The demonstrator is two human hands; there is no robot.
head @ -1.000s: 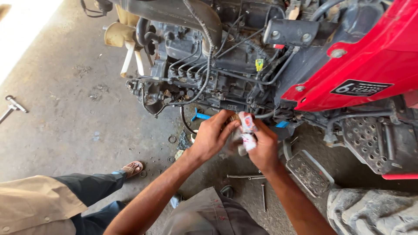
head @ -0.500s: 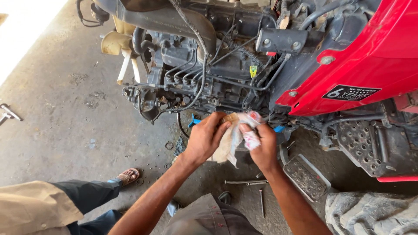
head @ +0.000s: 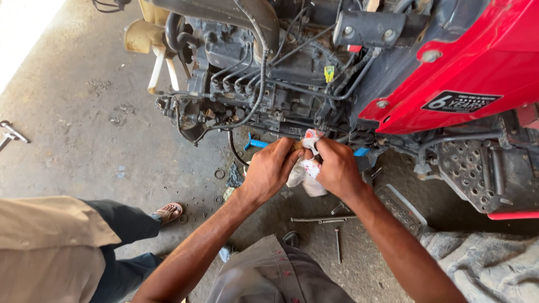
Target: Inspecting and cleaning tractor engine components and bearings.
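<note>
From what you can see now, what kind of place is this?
Probably a vehicle repair workshop or yard. An exposed engine sits beside red tractor bodywork, and loose metal tools lie on the stained concrete floor.

A white rag (head: 303, 171) with red marks is bunched up and crumpled. It sits right up against the dark engine (head: 264, 84), with one end hanging down.
</note>
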